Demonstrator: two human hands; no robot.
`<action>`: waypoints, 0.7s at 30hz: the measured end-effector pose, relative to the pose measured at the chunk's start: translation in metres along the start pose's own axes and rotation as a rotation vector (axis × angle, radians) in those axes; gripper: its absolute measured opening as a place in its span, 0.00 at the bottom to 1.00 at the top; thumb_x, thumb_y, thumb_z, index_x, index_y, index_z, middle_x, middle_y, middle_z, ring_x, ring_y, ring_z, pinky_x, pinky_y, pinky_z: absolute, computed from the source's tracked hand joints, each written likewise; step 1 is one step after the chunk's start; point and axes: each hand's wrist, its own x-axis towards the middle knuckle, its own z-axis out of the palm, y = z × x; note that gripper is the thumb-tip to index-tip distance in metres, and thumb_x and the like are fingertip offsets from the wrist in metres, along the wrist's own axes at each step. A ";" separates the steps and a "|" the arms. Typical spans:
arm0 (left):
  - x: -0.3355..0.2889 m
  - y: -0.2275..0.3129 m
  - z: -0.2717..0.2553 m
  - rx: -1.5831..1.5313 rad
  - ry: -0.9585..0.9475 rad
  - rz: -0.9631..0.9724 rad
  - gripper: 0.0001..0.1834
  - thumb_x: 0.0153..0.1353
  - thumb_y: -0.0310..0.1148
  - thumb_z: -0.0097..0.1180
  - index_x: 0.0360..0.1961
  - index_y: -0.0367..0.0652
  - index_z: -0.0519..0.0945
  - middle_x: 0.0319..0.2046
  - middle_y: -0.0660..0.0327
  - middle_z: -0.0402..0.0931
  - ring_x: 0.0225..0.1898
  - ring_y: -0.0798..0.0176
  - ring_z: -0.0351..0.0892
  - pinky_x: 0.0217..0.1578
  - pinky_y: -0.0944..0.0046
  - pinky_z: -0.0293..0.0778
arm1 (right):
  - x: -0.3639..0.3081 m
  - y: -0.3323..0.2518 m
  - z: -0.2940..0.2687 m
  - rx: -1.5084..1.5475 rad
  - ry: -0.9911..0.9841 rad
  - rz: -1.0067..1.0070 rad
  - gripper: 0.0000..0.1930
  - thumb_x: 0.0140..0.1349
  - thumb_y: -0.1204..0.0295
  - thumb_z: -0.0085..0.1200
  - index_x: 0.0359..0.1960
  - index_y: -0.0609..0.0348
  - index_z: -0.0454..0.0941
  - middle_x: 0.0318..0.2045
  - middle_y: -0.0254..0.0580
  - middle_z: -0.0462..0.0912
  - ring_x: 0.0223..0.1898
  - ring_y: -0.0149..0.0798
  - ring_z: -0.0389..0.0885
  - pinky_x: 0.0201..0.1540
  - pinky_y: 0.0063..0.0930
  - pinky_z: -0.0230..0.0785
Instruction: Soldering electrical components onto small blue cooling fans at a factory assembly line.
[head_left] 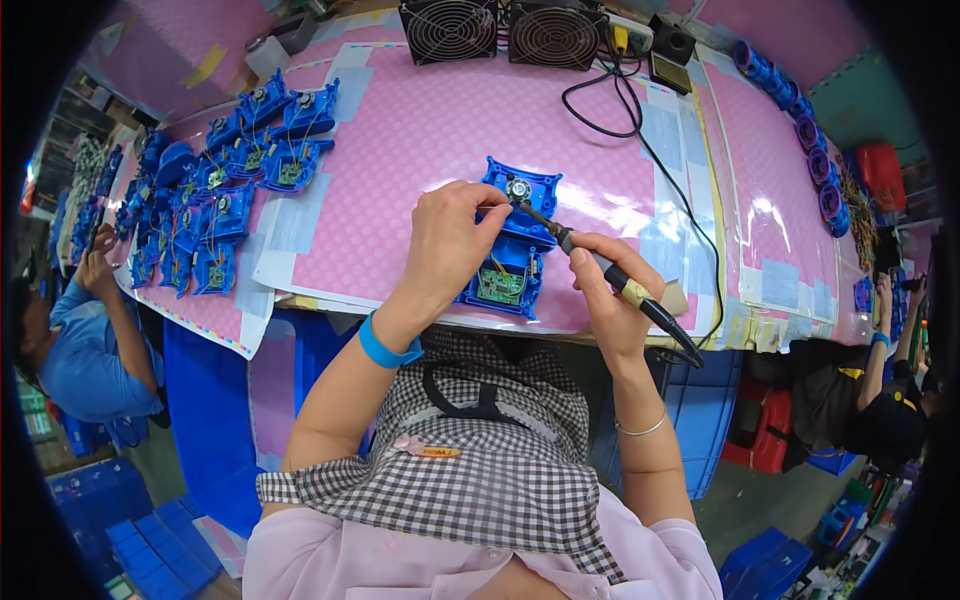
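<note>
My right hand point(618, 290) grips a soldering iron point(610, 270) like a pen, its tip down by a small round speaker point(518, 189). The speaker sits in the far half of a blue plastic housing point(545, 187). My left hand point(452, 240) is closed in a pinch beside the speaker, on what looks like a thin wire point(490, 207); whether it is solder or a lead I cannot tell. Nearer to me lies the other blue half, with a green circuit board point(500, 284) inside and thin wires running toward the speaker half. My left fingers partly cover the housing.
Several blue housings with boards point(215, 210) crowd the table's left. Two black fans point(505, 33) stand at the back, near a soldering iron stand point(671, 70). A black cable point(690, 200) loops down the right. Blue rings point(815, 150) line the far right. Co-workers point(95, 340) sit at both sides.
</note>
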 end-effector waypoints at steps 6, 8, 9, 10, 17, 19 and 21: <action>0.000 0.000 -0.001 0.008 0.000 0.022 0.08 0.51 0.27 0.62 0.31 0.34 0.84 0.29 0.52 0.82 0.32 0.57 0.83 0.36 0.63 0.76 | -0.002 -0.009 -0.006 -0.020 0.034 -0.007 0.09 0.59 0.78 0.58 0.40 0.68 0.80 0.27 0.42 0.82 0.25 0.27 0.78 0.26 0.16 0.70; 0.000 0.001 -0.001 -0.015 -0.005 0.014 0.08 0.51 0.27 0.62 0.31 0.34 0.84 0.29 0.52 0.82 0.32 0.57 0.82 0.36 0.62 0.76 | -0.003 -0.010 -0.010 -0.029 0.062 -0.001 0.09 0.59 0.78 0.57 0.41 0.68 0.80 0.26 0.42 0.82 0.23 0.27 0.78 0.26 0.16 0.68; 0.000 0.000 0.000 -0.016 -0.005 0.014 0.08 0.51 0.27 0.62 0.31 0.34 0.84 0.29 0.52 0.82 0.32 0.57 0.82 0.36 0.62 0.76 | -0.004 -0.011 -0.010 -0.030 0.062 -0.001 0.09 0.59 0.78 0.57 0.41 0.68 0.80 0.26 0.42 0.82 0.23 0.27 0.78 0.26 0.16 0.68; 0.000 0.000 0.000 -0.010 -0.003 0.020 0.08 0.51 0.27 0.62 0.31 0.34 0.84 0.29 0.52 0.82 0.32 0.57 0.82 0.36 0.62 0.76 | -0.004 -0.014 -0.011 0.003 0.083 0.039 0.09 0.59 0.78 0.57 0.41 0.68 0.80 0.26 0.42 0.82 0.23 0.27 0.77 0.26 0.17 0.68; 0.000 -0.001 0.001 -0.014 -0.003 0.028 0.08 0.51 0.28 0.62 0.31 0.34 0.84 0.29 0.52 0.82 0.32 0.57 0.82 0.34 0.62 0.76 | -0.011 -0.017 -0.015 0.073 0.222 0.126 0.12 0.61 0.77 0.54 0.46 0.69 0.77 0.25 0.41 0.80 0.22 0.26 0.75 0.25 0.17 0.64; 0.000 -0.001 0.002 -0.026 0.005 0.034 0.07 0.51 0.27 0.61 0.30 0.35 0.83 0.28 0.52 0.82 0.30 0.55 0.82 0.33 0.61 0.75 | -0.012 -0.013 -0.020 0.038 0.227 0.069 0.14 0.63 0.75 0.53 0.49 0.68 0.75 0.24 0.39 0.78 0.20 0.25 0.72 0.24 0.17 0.61; 0.001 -0.001 0.002 -0.041 0.013 0.039 0.06 0.51 0.27 0.60 0.28 0.35 0.83 0.26 0.51 0.81 0.28 0.53 0.82 0.33 0.59 0.75 | -0.013 -0.013 -0.025 0.028 0.223 0.072 0.14 0.66 0.71 0.53 0.49 0.67 0.75 0.21 0.35 0.75 0.19 0.24 0.70 0.23 0.18 0.60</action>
